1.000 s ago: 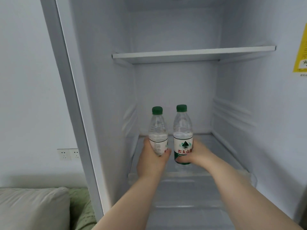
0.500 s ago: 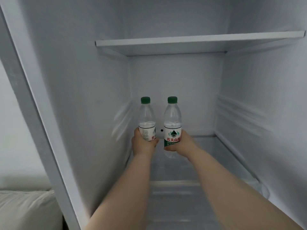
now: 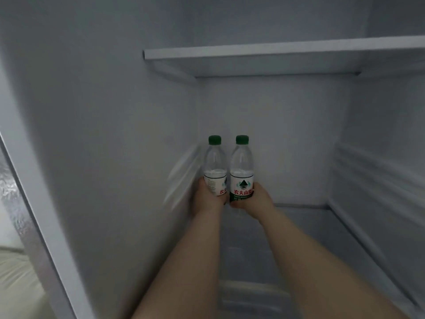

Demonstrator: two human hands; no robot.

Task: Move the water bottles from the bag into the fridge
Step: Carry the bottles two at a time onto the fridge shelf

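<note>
deep inside the fridge (image 3: 115,134), near its back left corner, both bare arms reach forward with a water bottle in each hand. the left hand (image 3: 207,200) is closed around the lower part of the left bottle (image 3: 215,166), the thumb lying against the label's left edge and the rest of the fingers hidden behind it. the right hand (image 3: 258,201) is wrapped around the base of the right bottle (image 3: 242,168), fingers curling under the label from the right side. both bottles stand upright, side by side and so close that they look to be touching at the labels, though i cannot tell for sure. each is clear plastic with a dark green cap and a white label with red characters; the right one also shows a green triangle mark and a green band low on the label. the left bottle sits just beside the fridge's left inner wall, where ribbed shelf rails (image 3: 184,173) run along the side. whether the bottle bases rest on the glass shelf (image 3: 310,226) beneath them is hidden by the hands. above, a white upper shelf (image 3: 276,51) spans the compartment, well clear of the caps. matching rails show on the right wall. at the far left, outside the fridge's edge, a pale cushion (image 3: 16,284) shows, blurred.
</note>
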